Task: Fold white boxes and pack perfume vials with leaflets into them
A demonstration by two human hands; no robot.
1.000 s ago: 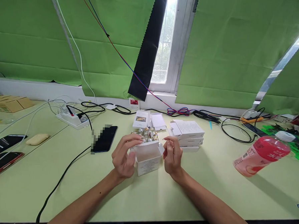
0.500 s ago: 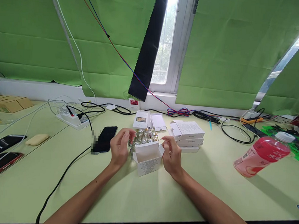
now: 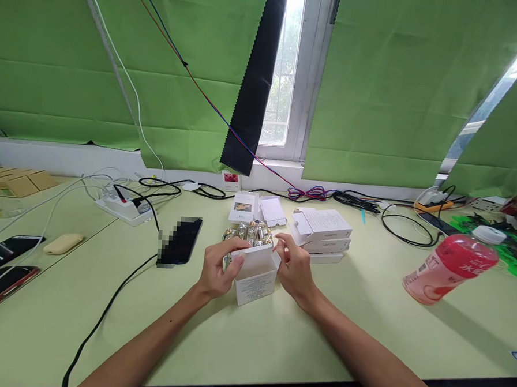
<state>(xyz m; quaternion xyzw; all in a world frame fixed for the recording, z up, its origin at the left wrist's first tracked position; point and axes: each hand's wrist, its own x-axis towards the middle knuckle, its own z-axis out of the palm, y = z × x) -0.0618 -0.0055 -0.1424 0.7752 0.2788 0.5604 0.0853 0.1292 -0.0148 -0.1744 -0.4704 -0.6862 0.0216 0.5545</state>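
A small white carton [image 3: 256, 288] with printing on its near side stands on the table with its top open and lid flap raised. My left hand [image 3: 220, 268] is closed on the carton's upper left edge, thumb in front and fingers behind. On the opposite side, my right hand [image 3: 294, 270] has curled fingers against the right side flap; its fingertips are partly hidden. Just behind the carton lies a cluster of small shiny glass vials [image 3: 252, 230] with silver and gold tones, partly covered by the raised flap.
White boxes [image 3: 326, 226] are stacked to the right, and other white cartons [image 3: 244, 207] lie behind the vials. A phone [image 3: 185, 240] and black cable lie left. A pink drink bottle [image 3: 449, 267] stands right. Cables and a power strip [image 3: 125, 207] run along the back.
My left hand has moved right and down from beside the carton and closed on its left edge. My right hand's fingers have come in against the right flap.
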